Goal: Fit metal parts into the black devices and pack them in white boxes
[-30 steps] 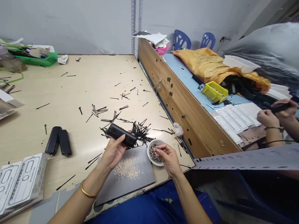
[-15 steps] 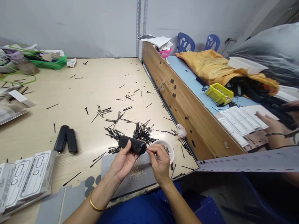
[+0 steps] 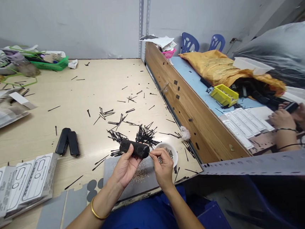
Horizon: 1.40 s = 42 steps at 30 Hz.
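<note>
My left hand (image 3: 126, 167) is closed around a black oblong case (image 3: 138, 149), its thumb along the top, held above a grey mat (image 3: 109, 165) strewn with pale crumbs. At the case's right end, my right hand (image 3: 162, 167) has thumb and forefinger pinched together; whatever is between them is too small to make out. Just behind that hand stands a white bowl (image 3: 175, 155) with small shiny metal parts. Thin black sticks with thicker ends (image 3: 146, 133) lie heaped beyond the case.
Two black cases (image 3: 73, 144) lie to the left, near white printed boxes (image 3: 37, 178) and grey sheets (image 3: 74, 205). A wooden divider (image 3: 195, 119) borders the right side. Past it, a co-worker's hands (image 3: 283, 120) hold a black case near a yellow bin (image 3: 224, 95).
My hands and the black case stay almost in place, with the case tipped very slightly. Across the divider, the co-worker's hands have come together around a black case.
</note>
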Available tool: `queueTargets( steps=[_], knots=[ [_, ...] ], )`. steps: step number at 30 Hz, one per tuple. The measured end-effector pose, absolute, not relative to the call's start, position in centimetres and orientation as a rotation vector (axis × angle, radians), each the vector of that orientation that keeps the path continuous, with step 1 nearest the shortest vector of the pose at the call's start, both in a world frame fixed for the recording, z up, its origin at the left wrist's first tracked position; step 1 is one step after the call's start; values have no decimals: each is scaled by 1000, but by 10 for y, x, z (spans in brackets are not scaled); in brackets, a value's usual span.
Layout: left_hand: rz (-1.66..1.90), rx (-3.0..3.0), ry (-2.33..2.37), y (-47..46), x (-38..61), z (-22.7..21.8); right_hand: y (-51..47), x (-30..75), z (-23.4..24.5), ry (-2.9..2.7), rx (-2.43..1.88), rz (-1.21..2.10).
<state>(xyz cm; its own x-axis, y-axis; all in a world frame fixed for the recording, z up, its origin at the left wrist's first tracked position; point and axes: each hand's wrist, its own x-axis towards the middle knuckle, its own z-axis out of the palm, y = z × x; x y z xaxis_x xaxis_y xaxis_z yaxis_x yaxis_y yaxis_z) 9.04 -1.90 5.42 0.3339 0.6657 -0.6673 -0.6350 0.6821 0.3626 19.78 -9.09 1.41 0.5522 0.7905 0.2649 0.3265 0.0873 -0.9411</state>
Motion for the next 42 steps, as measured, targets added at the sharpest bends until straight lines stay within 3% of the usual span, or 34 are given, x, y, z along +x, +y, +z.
queueTargets(
  steps=[10, 15, 19, 22, 25, 31, 37, 42],
  knots=[
    [944, 130, 951, -25, 82, 34, -88, 184, -4, -1045, -1510, 520],
    [991, 126, 992, -20, 61, 50, -86, 156, -12, -986, -1443, 505],
    [1182, 757, 933, -21, 16, 53, -93, 161, -11, -1011, -1395, 653],
    [990, 1221, 1038, -26, 1, 29, -98, 177, -11, -923, -1504, 599],
    [888, 1017, 1096, -21, 11, 13, -97, 189, -8, -1017, -1600, 582],
    [900, 456, 937, -7, 28, 27, -79, 175, 7, -1231, -1667, 518],
    [911, 534, 1124, -30, 36, 14, -42, 133, 16, -1736, -1618, 740],
    [765, 1013, 1197, -31, 15, 8, 7, 141, 14, -1569, -1742, 729]
  ],
)
